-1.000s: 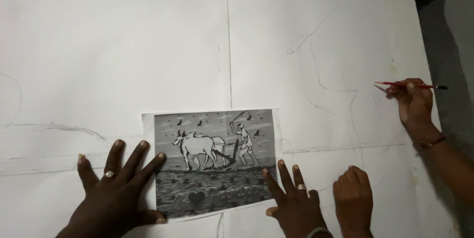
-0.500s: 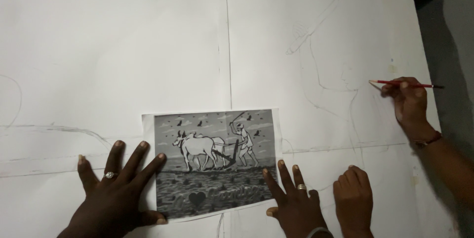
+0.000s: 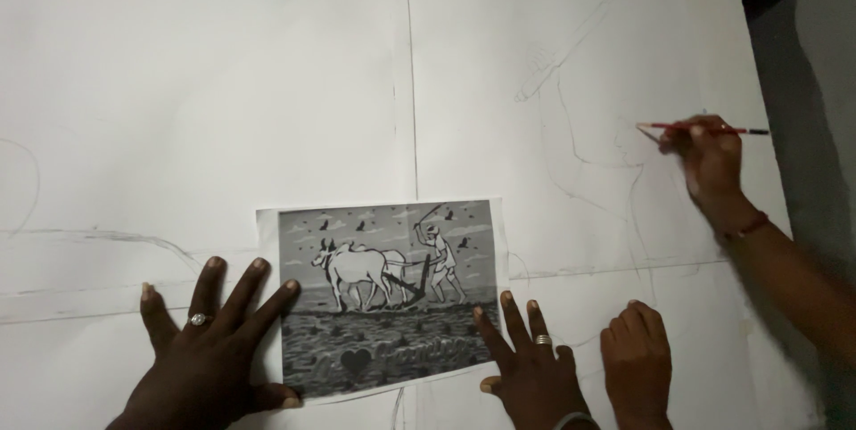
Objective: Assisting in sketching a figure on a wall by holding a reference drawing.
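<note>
My left hand (image 3: 203, 354) lies flat with fingers spread and a ring on one finger. It presses on the white paper, its fingertips touching the left edge of a grey printed picture (image 3: 385, 292) of an ox and a ploughman. My right hand (image 3: 528, 368), also ringed, lies flat with fingers apart at the picture's lower right corner. Neither hand holds anything.
Large white paper sheets (image 3: 267, 82) cover the surface, with faint pencil outlines (image 3: 580, 145) at the right. Another person's hand (image 3: 637, 363) rests beside my right hand. Their other hand (image 3: 711, 158) holds a red pencil (image 3: 704, 130) on the sketch. A dark edge (image 3: 802, 56) lies at the right.
The other person's pencil hand has shifted slightly left and up along the sketch. My two hands and the printed picture have stayed in place.
</note>
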